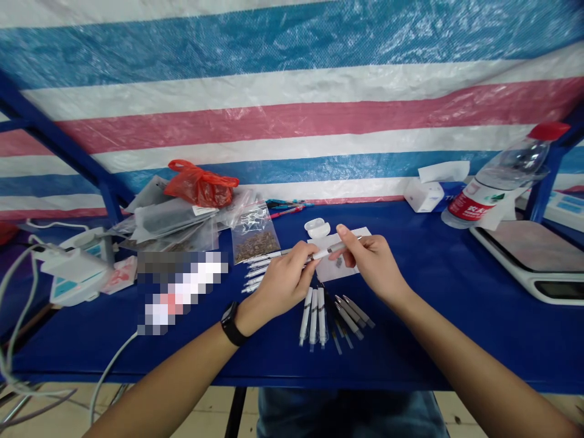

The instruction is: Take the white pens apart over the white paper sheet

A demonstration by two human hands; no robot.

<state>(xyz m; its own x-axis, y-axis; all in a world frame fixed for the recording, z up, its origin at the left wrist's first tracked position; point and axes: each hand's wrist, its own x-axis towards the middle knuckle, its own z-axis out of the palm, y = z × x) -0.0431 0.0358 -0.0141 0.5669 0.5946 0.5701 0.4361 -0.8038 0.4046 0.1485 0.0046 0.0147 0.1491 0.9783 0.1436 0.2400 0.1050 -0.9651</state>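
**Both hands pinch white pen-like tube (326,250)**

Fingers of the left hand (283,283) and right hand (371,266) close narrowly on it, long axis running nine to three o'clock. Similar tubes (313,316) lie at six o'clock on the blue table (410,340); a white earbud case (317,228) sits at twelve.

Blk smartwatch (231,323), L wrist (244,317), bare forearms (483,371), blue jeans (347,413)

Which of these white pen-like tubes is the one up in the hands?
The tube held crosswise between the left hand and right hand; the others, like the three below them, lie on the table.
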